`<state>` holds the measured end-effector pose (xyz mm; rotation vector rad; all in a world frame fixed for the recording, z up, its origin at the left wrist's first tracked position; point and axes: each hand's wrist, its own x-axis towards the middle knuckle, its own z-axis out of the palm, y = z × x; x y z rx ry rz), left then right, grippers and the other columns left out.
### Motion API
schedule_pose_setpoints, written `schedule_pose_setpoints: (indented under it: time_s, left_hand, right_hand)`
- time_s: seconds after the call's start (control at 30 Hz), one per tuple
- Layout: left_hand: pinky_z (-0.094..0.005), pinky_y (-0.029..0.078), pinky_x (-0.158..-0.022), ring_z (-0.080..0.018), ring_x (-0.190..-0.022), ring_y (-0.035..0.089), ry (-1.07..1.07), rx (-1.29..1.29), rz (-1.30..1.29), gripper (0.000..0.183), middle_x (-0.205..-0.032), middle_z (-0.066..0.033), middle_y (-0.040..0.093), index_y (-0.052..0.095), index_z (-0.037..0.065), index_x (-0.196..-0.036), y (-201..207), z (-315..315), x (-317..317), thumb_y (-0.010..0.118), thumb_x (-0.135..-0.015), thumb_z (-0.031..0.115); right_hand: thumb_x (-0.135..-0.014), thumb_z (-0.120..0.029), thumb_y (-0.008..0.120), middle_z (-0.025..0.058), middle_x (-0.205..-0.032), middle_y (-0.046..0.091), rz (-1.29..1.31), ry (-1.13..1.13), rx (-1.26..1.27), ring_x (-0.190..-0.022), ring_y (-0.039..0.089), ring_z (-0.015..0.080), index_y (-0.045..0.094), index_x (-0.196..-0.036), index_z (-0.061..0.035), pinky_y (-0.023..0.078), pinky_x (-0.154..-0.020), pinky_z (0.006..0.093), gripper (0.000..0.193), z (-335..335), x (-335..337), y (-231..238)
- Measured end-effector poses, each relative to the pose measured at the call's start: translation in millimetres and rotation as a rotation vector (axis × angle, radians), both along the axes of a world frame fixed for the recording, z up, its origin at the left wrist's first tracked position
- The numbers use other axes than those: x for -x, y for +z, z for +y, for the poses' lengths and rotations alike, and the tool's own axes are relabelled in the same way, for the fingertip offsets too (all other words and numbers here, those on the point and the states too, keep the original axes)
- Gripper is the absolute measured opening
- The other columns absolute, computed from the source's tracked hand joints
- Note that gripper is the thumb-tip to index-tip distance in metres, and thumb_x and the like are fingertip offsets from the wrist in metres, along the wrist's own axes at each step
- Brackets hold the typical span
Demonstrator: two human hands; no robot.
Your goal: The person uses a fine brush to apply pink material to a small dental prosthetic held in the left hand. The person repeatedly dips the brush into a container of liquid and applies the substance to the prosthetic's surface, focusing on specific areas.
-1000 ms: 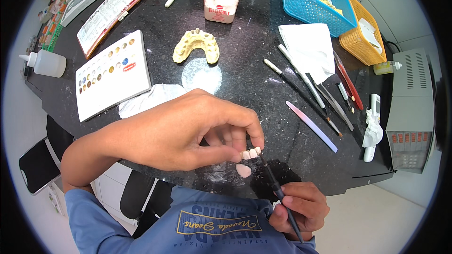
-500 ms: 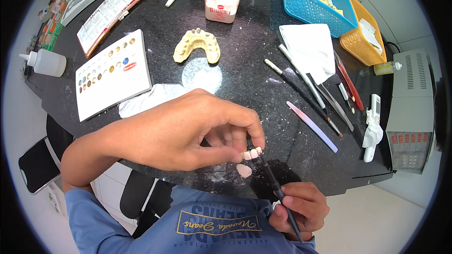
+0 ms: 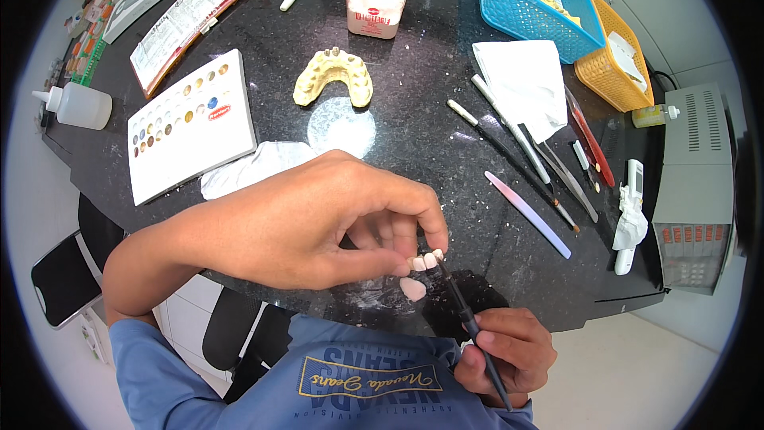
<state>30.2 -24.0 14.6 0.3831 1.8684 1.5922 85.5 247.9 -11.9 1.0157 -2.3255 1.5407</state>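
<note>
A black speckled worktop [image 3: 434, 143] curves across my view, with a grey machine [image 3: 699, 139] at its right edge. Near the worktop's front edge I see the left hand [image 3: 342, 219] pinching a short row of dental crowns [image 3: 425, 260] between thumb and index finger. The right hand [image 3: 509, 346] is closed around a slim black-handled tool [image 3: 468, 318], its tip at the right end of the crowns; I can't tell what kind of tip it is. A pale pink blob [image 3: 412, 289] sits just below the crowns. Beyond the hands I make out a yellowish horseshoe-shaped dental model [image 3: 333, 84], and behind it an uncapped jar [image 3: 376, 12] of pinkish powder. A white palette [image 3: 191, 131] lies left; tweezers [image 3: 570, 181] lie right.
</note>
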Motion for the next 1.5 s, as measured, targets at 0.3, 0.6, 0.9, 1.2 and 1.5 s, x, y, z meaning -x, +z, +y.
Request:
schedule_pose_setpoints:
  time_s: [0.3, 0.6, 0.9, 1.2, 1.5]
  left_hand:
    - [-0.0262, 0.061, -0.071, -0.0145, -0.083, 0.07, 0.0, -0.002, 0.02, 0.027, -0.096, -0.0096, 0.07, 0.068, 0.001, -0.108, -1, 0, 0, 0.07, -0.081, -0.005]
    - [-0.0258, 0.061, -0.071, -0.0139, -0.083, 0.07, 0.008, -0.015, 0.022, 0.028, -0.095, -0.0088, 0.07, 0.068, 0.001, -0.107, -2, 0, 0, 0.071, -0.08, -0.005]
    - [-0.026, 0.061, -0.071, -0.0138, -0.084, 0.069, 0.009, -0.015, 0.007, 0.027, -0.1, -0.0092, 0.069, 0.068, 0.0, -0.107, 0, 1, 0, 0.069, -0.08, -0.007]
    - [-0.0244, 0.06, -0.069, -0.0146, -0.083, 0.068, 0.029, -0.039, 0.026, 0.028, -0.102, -0.0101, 0.069, 0.068, 0.001, -0.106, -3, 1, -1, 0.067, -0.08, -0.01]
    - [-0.0236, 0.059, -0.068, -0.0134, -0.081, 0.068, 0.052, -0.028, 0.014, 0.027, -0.098, -0.0092, 0.069, 0.07, 0.002, -0.104, -4, 3, -2, 0.067, -0.079, -0.008]
  right_hand:
    - [-0.069, -0.004, 0.081, 0.0168, -0.081, 0.069, -0.013, -0.001, -0.004, -0.064, 0.07, 0.0252, 0.065, -0.09, -0.0001, 0.056, -0.053, 0.0279, 0.028, 0, 0, 0]
    - [-0.069, -0.004, 0.081, 0.0164, -0.081, 0.069, -0.001, 0.0, -0.008, -0.064, 0.07, 0.0251, 0.064, -0.092, -0.0006, 0.056, -0.054, 0.0281, 0.029, 0, 0, 0]
    - [-0.075, -0.005, 0.079, 0.0185, -0.082, 0.068, -0.091, -0.028, 0.146, -0.066, 0.07, 0.026, 0.064, -0.097, 0.0027, 0.057, -0.057, 0.0297, 0.028, 8, -1, -2]
    - [-0.075, 0.0, 0.076, 0.0172, -0.073, 0.068, -0.337, -0.036, 0.127, -0.061, 0.07, 0.022, 0.061, -0.087, 0.0034, 0.055, -0.052, 0.026, 0.02, 13, -6, 2]
    - [-0.072, 0.001, 0.077, 0.016, -0.073, 0.069, -0.319, 0.113, 0.016, -0.06, 0.07, 0.022, 0.061, -0.085, 0.0019, 0.054, -0.05, 0.0254, 0.02, 16, 3, 3]
